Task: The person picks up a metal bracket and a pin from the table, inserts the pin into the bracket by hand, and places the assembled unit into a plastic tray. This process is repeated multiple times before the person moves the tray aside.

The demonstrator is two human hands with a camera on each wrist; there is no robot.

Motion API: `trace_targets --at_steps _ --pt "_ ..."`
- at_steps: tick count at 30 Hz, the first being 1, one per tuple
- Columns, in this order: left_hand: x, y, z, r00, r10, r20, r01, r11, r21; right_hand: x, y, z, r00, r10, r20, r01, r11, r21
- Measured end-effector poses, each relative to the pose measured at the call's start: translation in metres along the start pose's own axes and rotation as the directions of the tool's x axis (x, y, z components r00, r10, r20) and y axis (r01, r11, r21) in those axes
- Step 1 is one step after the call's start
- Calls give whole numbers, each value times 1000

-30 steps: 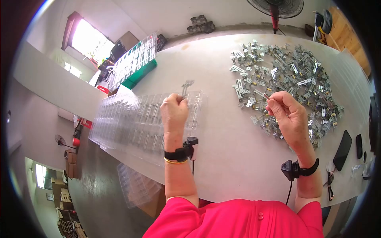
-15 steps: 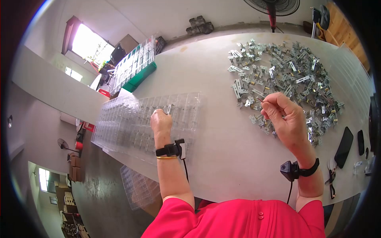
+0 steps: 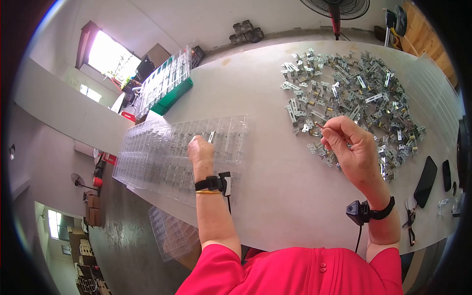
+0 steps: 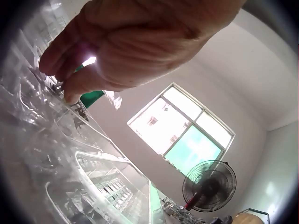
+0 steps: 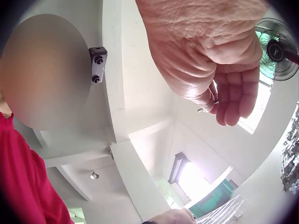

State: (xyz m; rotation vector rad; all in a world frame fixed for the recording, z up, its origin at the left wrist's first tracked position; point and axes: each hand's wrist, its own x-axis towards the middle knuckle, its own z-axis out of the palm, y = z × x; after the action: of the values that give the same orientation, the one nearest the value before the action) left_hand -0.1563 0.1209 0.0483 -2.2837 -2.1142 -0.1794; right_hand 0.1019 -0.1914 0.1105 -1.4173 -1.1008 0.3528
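My left hand [image 3: 200, 150] is over the clear plastic compartment tray [image 3: 236, 152], its fingers down at one of the slots. Between its thumb and fingertips it pinches a small metal bracket [image 4: 57, 87], mostly hidden by the hand. A silvery strip-shaped bracket [image 3: 212, 136] shows just right of the fingers in the head view. Many similar brackets fill the tray's slots. My right hand [image 3: 351, 142] is raised in front of the heap of metal brackets [image 3: 364, 93], pinching a small thin metal piece [image 5: 202, 110] between thumb and forefinger; only its end shows.
A green box [image 3: 172, 96] topped with clear trays stands at the back left. On the right lie a black phone [image 3: 425, 182], pliers [image 3: 410, 216] and another clear tray [image 3: 432, 91]. More clear trays [image 3: 172, 236] sit below the table's front edge. A fan [image 3: 336, 12] stands behind.
My left hand has carried its bracket left and down from above the tray into a slot, then stayed nearly still. The right hand has shifted slightly left, keeping its pinch.
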Motion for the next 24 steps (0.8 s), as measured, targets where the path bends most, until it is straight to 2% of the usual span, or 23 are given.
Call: trace_targets --at_steps 5,7,8,10,11,13,15,17,18,20,21,23,24 --pt "-5 5 0 1000 31 0 -31 1000 -3 2 3 -4 999 -26 -47 26 1000 8" --pt "-29 23 -25 986 113 -119 -113 994 7 2 3 -6 998 -20 -67 21 1000 4" --pt "-38 33 -34 987 117 -112 -118 993 2 3 3 -7 995 -17 -95 20 999 29" --pt "-58 54 -49 952 240 -188 -258 963 -73 4 3 -8 993 -13 -121 19 999 48" --pt "-67 65 -53 952 244 -187 -262 962 -78 4 2 -8 991 -13 -134 22 998 66" --pt "-86 90 -56 896 381 -228 -444 783 -435 4 1 -10 989 -15 -150 27 997 77" --pt "-104 117 -56 863 488 -130 -436 591 -678 4 0 -12 985 -9 -172 22 997 70" --pt "-118 143 -45 827 562 0 -274 404 -873 4 -1 -13 984 -3 -179 17 997 77" --pt "-122 155 -37 825 565 -3 -275 396 -876 4 -1 -13 983 2 -183 15 996 90" --pt "-121 174 -11 786 607 118 -71 278 -958 3 -3 -13 985 -4 -173 17 997 74" --pt "-114 178 6 780 616 109 -77 268 -960 3 -3 -12 987 -5 -161 16 998 65" --pt "-95 188 46 887 462 -13 -173 307 -936 2 -2 -12 985 -19 -170 28 998 51" --pt "-87 192 57 880 475 -19 -180 295 -939 2 -2 -13 988 -16 -155 23 999 44"
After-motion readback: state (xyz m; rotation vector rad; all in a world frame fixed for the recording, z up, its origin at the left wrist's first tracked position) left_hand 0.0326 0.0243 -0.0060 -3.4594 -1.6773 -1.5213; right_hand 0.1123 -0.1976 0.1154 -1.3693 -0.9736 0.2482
